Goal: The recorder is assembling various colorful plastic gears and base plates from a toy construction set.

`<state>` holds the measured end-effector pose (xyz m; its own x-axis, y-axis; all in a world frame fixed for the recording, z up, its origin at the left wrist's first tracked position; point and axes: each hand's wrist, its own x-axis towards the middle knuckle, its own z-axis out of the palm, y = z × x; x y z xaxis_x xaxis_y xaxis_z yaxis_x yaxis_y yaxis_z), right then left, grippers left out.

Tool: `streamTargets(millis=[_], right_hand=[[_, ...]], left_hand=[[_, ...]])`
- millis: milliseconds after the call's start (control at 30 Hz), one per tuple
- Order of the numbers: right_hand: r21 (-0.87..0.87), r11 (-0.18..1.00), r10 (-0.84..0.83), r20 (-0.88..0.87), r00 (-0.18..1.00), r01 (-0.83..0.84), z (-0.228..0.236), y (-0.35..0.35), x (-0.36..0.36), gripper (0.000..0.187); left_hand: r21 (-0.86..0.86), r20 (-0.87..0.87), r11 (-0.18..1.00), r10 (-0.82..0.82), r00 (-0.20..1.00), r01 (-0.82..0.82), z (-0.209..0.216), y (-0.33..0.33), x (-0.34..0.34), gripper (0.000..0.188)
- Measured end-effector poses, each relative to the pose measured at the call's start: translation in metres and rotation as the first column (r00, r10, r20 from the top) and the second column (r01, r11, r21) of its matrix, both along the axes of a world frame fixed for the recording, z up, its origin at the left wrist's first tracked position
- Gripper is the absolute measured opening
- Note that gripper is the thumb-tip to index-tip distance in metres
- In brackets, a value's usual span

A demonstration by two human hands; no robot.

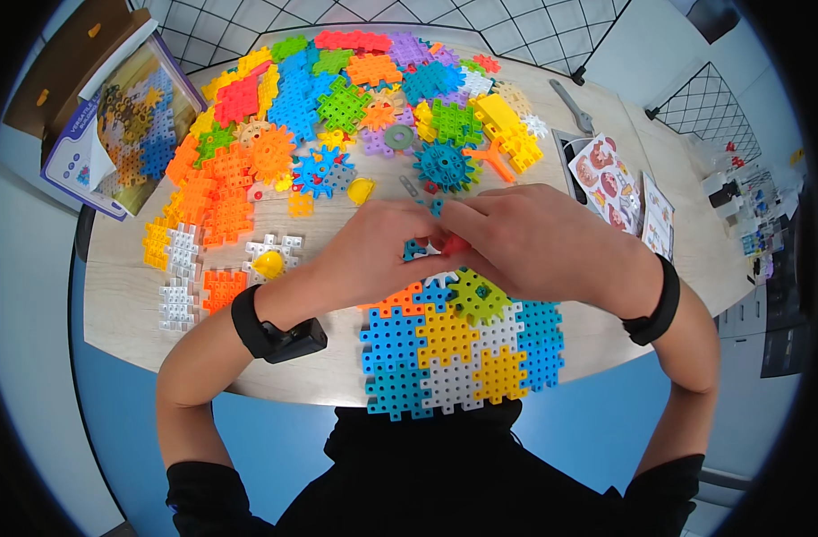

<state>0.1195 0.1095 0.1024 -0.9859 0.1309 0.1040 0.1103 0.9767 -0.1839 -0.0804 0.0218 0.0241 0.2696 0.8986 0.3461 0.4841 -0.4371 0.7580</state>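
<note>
Pale bench (123, 291), with a joined-plate panel (449, 336) at its near edge.
Left hand (382, 237) and right hand (539, 237) pinch a small red piece (455, 244) above; green gear (481, 300) seemingly mounted, other plates (343, 106) unattached.

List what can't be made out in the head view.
Head view: small red plastic piece, mostly hidden by the left hand and right hand; which one grips it is unclear.
Head view: far part of the multicoloured, holed plastic panel; both hands block it.
Head view: small items at far right; too small to identify.
</note>
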Motion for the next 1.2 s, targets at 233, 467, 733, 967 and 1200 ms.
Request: streamTargets(millis=[233,467,733,967,1200], right_hand=[[0.091,0.995,-0.059,0.281,0.958,0.034,0.011,0.002,-0.019,0.029],[0.195,0.981,-0.035,0.159,0.987,0.004,-0.004,-0.003,-0.005,0.03],[0.118,0.993,-0.034,0.062,0.998,0.027,0.001,0.0,-0.001,0.026],[0.238,0.969,-0.089,0.097,0.991,0.064,0.005,-0.009,-0.007,0.03],[0.24,0.969,-0.17,0.443,0.881,0.066,0.011,-0.01,-0.021,0.031]], left_hand=[[-0.199,-0.045,0.972,0.117,0.992,-0.124,0.019,-0.004,0.008,0.024],[-0.094,-0.058,0.986,0.133,0.989,-0.138,0.003,-0.006,0.007,0.023],[-0.085,0.055,0.987,0.142,0.988,-0.137,-0.006,-0.006,0.008,0.022],[-0.034,0.071,0.993,0.119,0.99,-0.117,-0.01,-0.004,0.014,0.019],[-0.049,-0.035,0.991,0.121,0.992,-0.123,-0.003,-0.012,0.011,0.016]])
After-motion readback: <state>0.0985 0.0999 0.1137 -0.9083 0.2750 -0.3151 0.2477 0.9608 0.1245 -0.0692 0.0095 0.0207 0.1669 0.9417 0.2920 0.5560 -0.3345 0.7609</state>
